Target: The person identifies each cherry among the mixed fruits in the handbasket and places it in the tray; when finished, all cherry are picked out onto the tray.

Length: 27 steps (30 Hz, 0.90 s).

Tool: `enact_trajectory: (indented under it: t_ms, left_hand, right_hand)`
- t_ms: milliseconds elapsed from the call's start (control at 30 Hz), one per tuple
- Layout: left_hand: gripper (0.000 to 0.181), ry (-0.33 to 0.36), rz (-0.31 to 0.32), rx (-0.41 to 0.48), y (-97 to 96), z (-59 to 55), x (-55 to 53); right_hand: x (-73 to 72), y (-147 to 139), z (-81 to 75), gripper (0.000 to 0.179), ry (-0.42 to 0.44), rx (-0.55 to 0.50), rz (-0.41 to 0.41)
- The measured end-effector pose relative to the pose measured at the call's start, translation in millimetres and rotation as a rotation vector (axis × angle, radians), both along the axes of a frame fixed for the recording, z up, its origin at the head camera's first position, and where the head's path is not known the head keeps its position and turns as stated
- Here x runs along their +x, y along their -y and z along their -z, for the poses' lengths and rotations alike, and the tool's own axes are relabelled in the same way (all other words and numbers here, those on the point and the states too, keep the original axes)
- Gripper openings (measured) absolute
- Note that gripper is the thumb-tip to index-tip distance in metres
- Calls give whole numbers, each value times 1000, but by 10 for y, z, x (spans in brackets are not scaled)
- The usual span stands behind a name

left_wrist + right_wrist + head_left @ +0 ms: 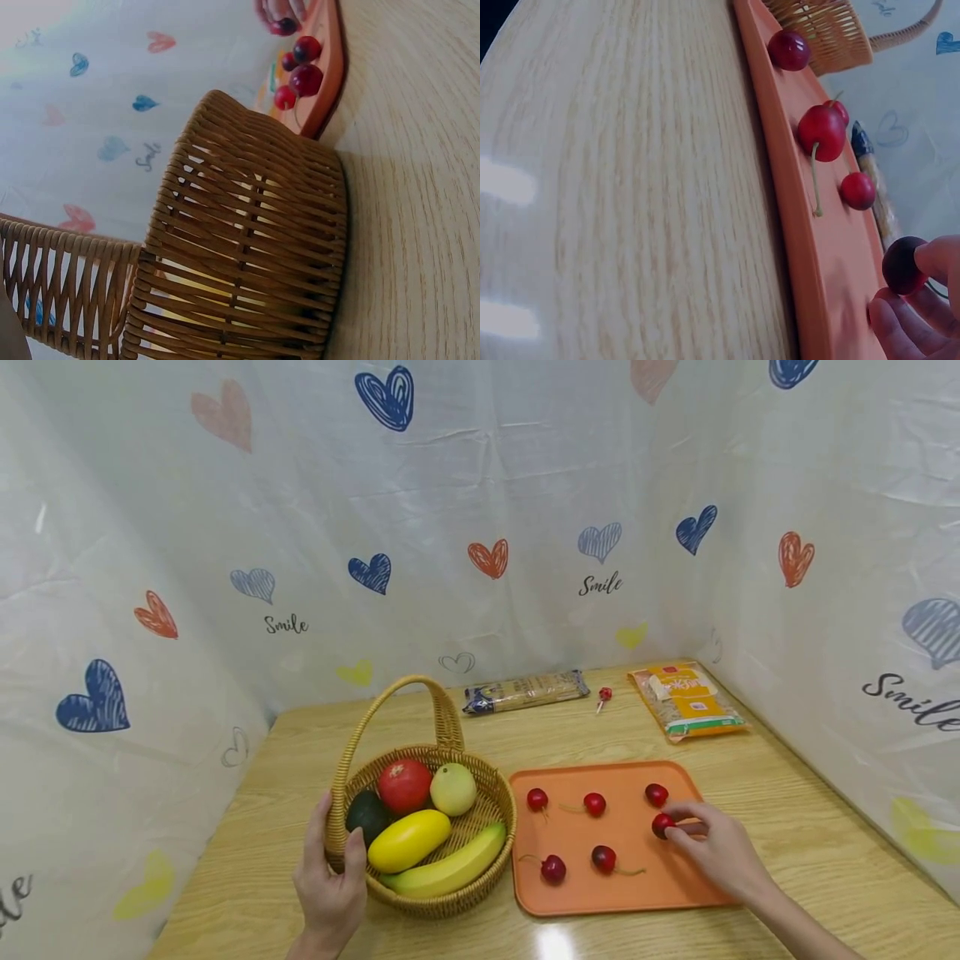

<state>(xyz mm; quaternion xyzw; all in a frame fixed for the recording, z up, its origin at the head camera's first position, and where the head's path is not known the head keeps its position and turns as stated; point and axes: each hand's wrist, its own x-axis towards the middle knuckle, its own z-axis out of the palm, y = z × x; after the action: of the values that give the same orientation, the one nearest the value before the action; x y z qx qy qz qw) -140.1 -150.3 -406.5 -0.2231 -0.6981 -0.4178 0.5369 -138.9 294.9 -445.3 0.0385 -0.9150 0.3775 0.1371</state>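
Note:
My left hand (328, 881) grips the left side of a wicker basket (444, 906), thumb over the rim near the foot of its tall handle. In the basket lie a banana (457, 867), a yellow oval fruit (409, 841), a red round fruit (405, 786), a pale green round fruit (453, 790) and a dark green fruit (367, 815). Over the right part of an orange tray (577, 900), my right hand (716, 847) pinches a dark red cherry (904, 265) between thumb and fingers. Several other cherries with stems, one at front left (553, 869), lie spread on the tray.
Behind the basket and tray lie a long noodle packet (528, 692), a red lollipop (604, 695) and an orange-and-clear food bag (688, 702). A white curtain (427, 493) printed with hearts encloses the wooden table (232, 868) at the back and sides.

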Motion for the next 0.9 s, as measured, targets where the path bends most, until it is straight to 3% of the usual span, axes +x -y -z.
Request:
enact_trajectory:
  t_ms: [267, 500, 900]
  left_hand:
    - [51, -4, 13, 2, -7, -19, 1]
    - [51, -1, 18, -6, 10, 1, -7]
    - [49, 6, 35, -4, 10, 0, 8]
  right_hand:
    - [41, -92, 82, 22, 26, 48, 29]
    - [72, -149, 186, 20, -21, 45, 11]
    - [94, -168, 218, 21, -3, 41, 13]
